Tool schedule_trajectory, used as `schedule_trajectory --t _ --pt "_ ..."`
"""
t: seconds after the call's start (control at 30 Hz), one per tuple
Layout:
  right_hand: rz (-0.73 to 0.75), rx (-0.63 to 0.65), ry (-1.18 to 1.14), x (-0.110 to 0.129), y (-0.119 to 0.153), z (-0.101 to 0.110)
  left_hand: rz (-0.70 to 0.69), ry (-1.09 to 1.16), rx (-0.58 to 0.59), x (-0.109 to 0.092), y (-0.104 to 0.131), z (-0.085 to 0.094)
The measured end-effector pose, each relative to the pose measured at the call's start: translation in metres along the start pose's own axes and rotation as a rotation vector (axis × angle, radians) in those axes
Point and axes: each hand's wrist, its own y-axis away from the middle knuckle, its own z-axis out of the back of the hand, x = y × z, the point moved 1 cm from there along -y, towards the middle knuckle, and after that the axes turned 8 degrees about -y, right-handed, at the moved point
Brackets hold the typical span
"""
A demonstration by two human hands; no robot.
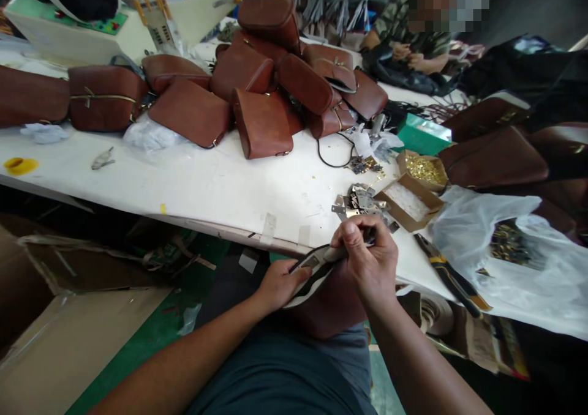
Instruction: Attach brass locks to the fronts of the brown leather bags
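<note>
A brown leather bag (328,305) rests on my lap with its mouth open, showing a pale lining. My left hand (282,283) grips the near left edge of that opening, thumb over the rim. At the right end of the rim, my right hand (367,250) is closed in a pinch on the bag's edge. A small dark piece shows at its fingers, too hidden to name. Just beyond my right hand, a pile of flat metal pieces (361,201) lies on the white table (193,185).
Brown bags (190,109) are heaped along the table. To the right are pliers (452,274), a box of gold-coloured bits (420,169), a cardboard box (408,204), a green box (423,133) and a plastic bag (482,219) of small metal parts. Another person (413,41) works across the table.
</note>
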Motion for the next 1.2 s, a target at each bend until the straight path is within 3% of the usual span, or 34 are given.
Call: schedule_trajectory --t 0.07,0.2,0.37,0.5,0.6,0.7,0.8,1.03,1.2 --pt "0.031 -0.074 0.012 -0.015 0.004 0.008 0.07 0.098 -0.007 0.006 -0.006 0.001" --pt "0.086 -0.207 -0.237 -0.037 -0.001 0.013 0.172 0.249 -0.01 0.007 -0.013 -0.001" --pt "0.016 -0.26 -0.412 -0.048 -0.016 0.006 0.243 0.316 -0.035 -0.003 -0.015 -0.005" --pt "-0.026 -0.114 -0.35 -0.041 -0.02 0.008 0.256 0.317 -0.027 -0.008 -0.016 -0.006" --pt "-0.053 0.058 -0.117 -0.024 -0.02 0.008 0.237 0.264 -0.035 -0.009 -0.017 -0.004" --pt "-0.077 0.129 0.014 -0.011 -0.019 0.003 0.195 0.176 -0.049 -0.007 -0.018 -0.002" --pt "-0.061 0.072 -0.101 -0.014 -0.018 -0.003 0.166 0.097 -0.06 -0.005 -0.017 0.0" --pt "0.043 -0.136 -0.238 -0.046 -0.005 0.001 0.154 0.032 -0.066 -0.005 -0.018 -0.001" --pt "0.003 -0.269 -0.348 -0.052 -0.007 0.003 0.147 0.01 -0.069 -0.006 -0.018 0.0"
